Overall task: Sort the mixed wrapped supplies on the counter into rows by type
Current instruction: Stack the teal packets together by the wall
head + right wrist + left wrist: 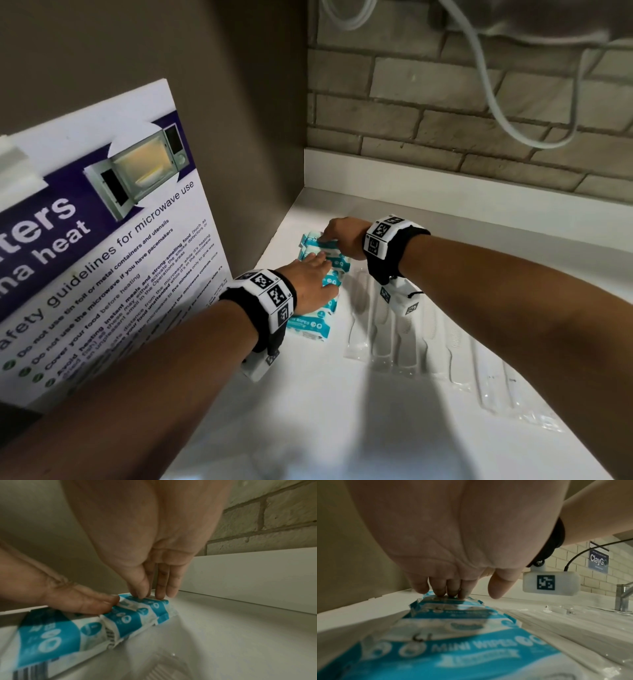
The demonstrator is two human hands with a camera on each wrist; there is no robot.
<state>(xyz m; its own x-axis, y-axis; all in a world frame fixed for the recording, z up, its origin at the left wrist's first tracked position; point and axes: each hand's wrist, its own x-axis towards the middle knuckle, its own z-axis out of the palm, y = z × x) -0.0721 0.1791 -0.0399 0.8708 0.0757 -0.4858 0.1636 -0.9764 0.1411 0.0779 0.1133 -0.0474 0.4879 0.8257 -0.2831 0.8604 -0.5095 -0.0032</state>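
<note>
While the left hand [317, 277] lay flat with fingers straight on the wipes [317, 291], the right hand [342, 234] pressed straight fingertips on the farthest pack. Wipes sat in a row by the side wall on the counter [342, 394], combs [394, 329] beside them. Only the left wrist cam caught a faucet [623, 597].

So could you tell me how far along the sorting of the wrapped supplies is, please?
Mostly done, it seems. The blue wipe packs lie in one row by the side panel, and the clear-wrapped combs form a second row beside them. In hand: the left hand presses flat on the wipe row while the right hand sets the far pack in line. No stray item shows on the counter.
</note>
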